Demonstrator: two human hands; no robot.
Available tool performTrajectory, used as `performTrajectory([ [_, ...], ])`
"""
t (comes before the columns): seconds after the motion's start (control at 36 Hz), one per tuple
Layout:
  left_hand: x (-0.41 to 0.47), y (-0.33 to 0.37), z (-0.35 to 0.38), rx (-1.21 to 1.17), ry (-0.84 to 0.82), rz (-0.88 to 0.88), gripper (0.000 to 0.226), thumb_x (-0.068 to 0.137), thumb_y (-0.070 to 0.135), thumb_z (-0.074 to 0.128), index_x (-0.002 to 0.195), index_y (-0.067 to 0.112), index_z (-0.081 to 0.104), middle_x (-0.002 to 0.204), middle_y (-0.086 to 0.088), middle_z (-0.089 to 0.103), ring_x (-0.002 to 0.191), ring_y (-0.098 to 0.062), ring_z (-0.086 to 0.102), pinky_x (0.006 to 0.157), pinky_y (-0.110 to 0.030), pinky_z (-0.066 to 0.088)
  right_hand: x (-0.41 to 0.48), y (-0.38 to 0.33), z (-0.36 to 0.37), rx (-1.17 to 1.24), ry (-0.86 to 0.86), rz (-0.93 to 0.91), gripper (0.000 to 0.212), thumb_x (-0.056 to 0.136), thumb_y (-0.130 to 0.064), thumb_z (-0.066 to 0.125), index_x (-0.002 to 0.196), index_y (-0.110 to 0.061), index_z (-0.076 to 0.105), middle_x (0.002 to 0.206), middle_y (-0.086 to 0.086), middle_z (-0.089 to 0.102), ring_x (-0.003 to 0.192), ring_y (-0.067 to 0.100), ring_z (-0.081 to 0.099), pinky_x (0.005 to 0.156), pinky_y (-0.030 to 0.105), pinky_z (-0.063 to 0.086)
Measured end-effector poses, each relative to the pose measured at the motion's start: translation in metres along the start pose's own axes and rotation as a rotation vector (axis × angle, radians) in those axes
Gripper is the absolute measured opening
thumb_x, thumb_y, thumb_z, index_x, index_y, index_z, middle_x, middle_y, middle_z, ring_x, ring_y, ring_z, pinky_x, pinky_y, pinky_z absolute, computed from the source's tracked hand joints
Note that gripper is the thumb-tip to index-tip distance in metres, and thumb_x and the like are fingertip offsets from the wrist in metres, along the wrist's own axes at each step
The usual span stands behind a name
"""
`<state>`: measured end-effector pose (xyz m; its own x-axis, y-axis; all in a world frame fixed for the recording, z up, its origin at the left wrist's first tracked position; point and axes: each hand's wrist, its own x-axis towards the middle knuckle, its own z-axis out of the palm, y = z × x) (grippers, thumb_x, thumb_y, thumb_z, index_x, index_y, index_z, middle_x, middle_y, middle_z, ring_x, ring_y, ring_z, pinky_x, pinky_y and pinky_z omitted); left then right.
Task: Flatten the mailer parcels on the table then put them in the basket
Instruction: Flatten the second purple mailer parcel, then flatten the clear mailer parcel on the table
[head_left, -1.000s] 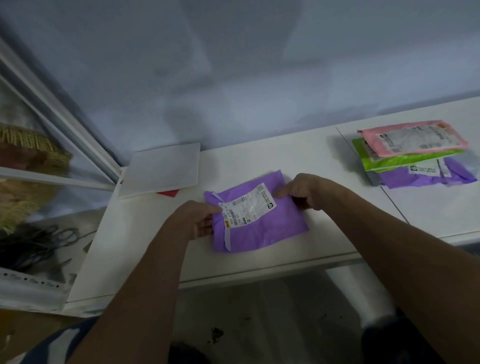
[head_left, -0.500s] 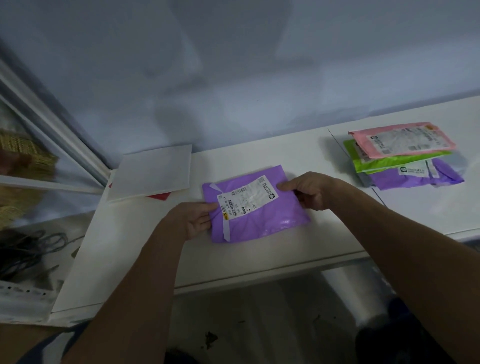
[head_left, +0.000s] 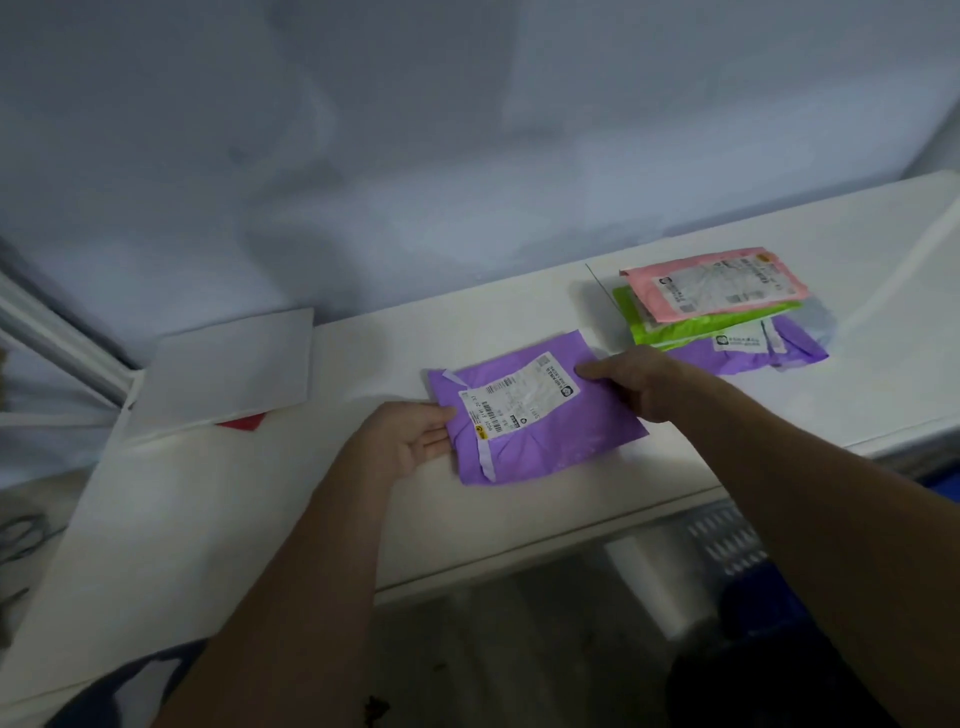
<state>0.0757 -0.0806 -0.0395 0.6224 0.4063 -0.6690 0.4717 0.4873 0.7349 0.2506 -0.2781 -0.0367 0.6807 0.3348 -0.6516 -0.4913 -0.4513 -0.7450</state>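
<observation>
A purple mailer parcel (head_left: 566, 436) with a white shipping label lies flat on the white table (head_left: 234, 519), near its front edge. My left hand (head_left: 410, 439) grips the parcel's left edge, fingers curled under it. My right hand (head_left: 639, 382) holds its right edge, thumb on top by the label's corner. Further back right lies a stack of mailers: a pink one (head_left: 717, 283) on top, a green one (head_left: 701, 325) under it, another purple one (head_left: 753, 351) at the bottom. Part of a pale perforated basket (head_left: 727, 540) shows below the table's front edge at right.
A white flat board (head_left: 228, 366) lies at the table's back left, with a red piece (head_left: 244, 421) sticking out beneath it. A grey wall runs behind the table. A window frame (head_left: 57, 343) stands at far left. Dark floor lies below the table edge.
The view has shifted left, so the parcel and stack sit further right in frame. Both hands keep their hold on the purple parcel's edges; the left fingers are now more spread.
</observation>
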Motion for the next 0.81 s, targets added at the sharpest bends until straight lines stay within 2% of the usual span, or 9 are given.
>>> performTrajectory([
  [0.11, 0.003, -0.004, 0.003, -0.008, 0.035, 0.018, 0.027, 0.09, -0.004, 0.057, 0.117, -0.007, 0.058, 0.087, -0.012, 0.069, 0.059, -0.015, 0.067, 0.059, -0.027, 0.057, -0.001, 0.001, 0.001, 0.022, 0.018, -0.01, 0.036, 0.075, -0.01, 0.08, 0.107, 0.002, 0.069, 0.104, 0.016, 0.071, 0.099, 0.033, 0.068, 0.092, 0.048, 0.053],
  [0.28, 0.003, -0.002, 0.001, -0.019, 0.013, 0.031, 0.009, 0.09, -0.005, 0.057, 0.097, -0.003, 0.061, 0.103, -0.017, 0.063, 0.077, -0.021, 0.063, 0.083, -0.035, 0.048, -0.002, -0.002, 0.004, 0.0, 0.043, -0.063, 0.035, 0.074, -0.011, 0.081, 0.104, 0.003, 0.069, 0.101, 0.015, 0.072, 0.094, 0.032, 0.069, 0.088, 0.044, 0.056],
  [0.36, 0.002, -0.001, 0.001, -0.028, 0.015, 0.026, 0.01, 0.09, -0.003, 0.058, 0.099, -0.003, 0.061, 0.094, -0.015, 0.066, 0.078, -0.022, 0.064, 0.085, -0.035, 0.048, -0.007, -0.003, 0.003, -0.01, 0.06, -0.105, 0.026, 0.076, -0.011, 0.08, 0.097, 0.001, 0.07, 0.091, 0.012, 0.071, 0.075, 0.025, 0.067, 0.062, 0.028, 0.057],
  [0.42, 0.001, 0.001, 0.0, -0.047, 0.023, 0.032, 0.005, 0.089, -0.001, 0.06, 0.093, -0.002, 0.062, 0.084, -0.014, 0.069, 0.079, -0.023, 0.065, 0.089, -0.038, 0.049, -0.009, -0.004, 0.003, -0.134, 0.138, -0.171, 0.018, 0.077, -0.016, 0.079, 0.076, -0.008, 0.064, 0.074, 0.007, 0.062, 0.061, 0.02, 0.056, 0.048, 0.022, 0.044],
  [0.47, -0.001, 0.003, -0.005, -0.066, 0.035, 0.053, 0.003, 0.089, -0.001, 0.06, 0.09, -0.003, 0.062, 0.071, -0.013, 0.071, 0.077, -0.024, 0.066, 0.088, -0.038, 0.052, -0.012, -0.008, 0.001, -0.378, 0.263, -0.256, 0.023, 0.081, -0.021, 0.075, 0.067, -0.011, 0.059, 0.071, 0.01, 0.059, 0.068, 0.026, 0.055, 0.056, 0.028, 0.044],
  [0.56, -0.006, 0.005, -0.016, -0.083, 0.072, 0.073, 0.003, 0.089, -0.002, 0.06, 0.091, -0.004, 0.06, 0.063, -0.014, 0.07, 0.069, -0.024, 0.068, 0.068, -0.033, 0.059, -0.017, -0.014, 0.007, -0.603, 0.38, -0.372, 0.035, 0.087, -0.023, 0.066, 0.116, -0.004, 0.064, 0.111, 0.014, 0.068, 0.108, 0.031, 0.061, 0.091, 0.036, 0.049],
  [0.64, -0.012, 0.006, -0.031, -0.107, 0.094, 0.086, 0.002, 0.089, -0.003, 0.06, 0.09, -0.004, 0.06, 0.064, -0.015, 0.069, 0.076, -0.027, 0.066, 0.061, -0.03, 0.059, -0.024, -0.022, 0.021, -0.604, 0.382, -0.466, 0.042, 0.089, -0.021, 0.062, 0.128, -0.005, 0.057, 0.121, 0.011, 0.065, 0.116, 0.029, 0.058, 0.097, 0.032, 0.044],
  [0.69, -0.016, 0.007, -0.043, -0.125, 0.092, 0.1, 0.002, 0.089, -0.001, 0.059, 0.09, -0.004, 0.059, 0.072, -0.017, 0.069, 0.078, -0.027, 0.065, 0.064, -0.03, 0.059, -0.026, -0.028, 0.036, -0.524, 0.329, -0.502, 0.037, 0.088, -0.021, 0.064, 0.122, -0.007, 0.063, 0.112, 0.01, 0.068, 0.107, 0.026, 0.062, 0.09, 0.03, 0.047],
  [0.81, -0.022, 0.009, -0.066, -0.154, 0.091, 0.128, 0.006, 0.09, 0.001, 0.06, 0.092, -0.005, 0.059, 0.089, -0.021, 0.065, 0.082, -0.027, 0.066, 0.07, -0.033, 0.059, -0.027, -0.033, 0.068, -0.359, 0.152, -0.488, 0.014, 0.078, -0.022, 0.067, 0.079, -0.01, 0.074, 0.072, 0.007, 0.068, 0.07, 0.02, 0.06, 0.069, 0.033, 0.054],
])
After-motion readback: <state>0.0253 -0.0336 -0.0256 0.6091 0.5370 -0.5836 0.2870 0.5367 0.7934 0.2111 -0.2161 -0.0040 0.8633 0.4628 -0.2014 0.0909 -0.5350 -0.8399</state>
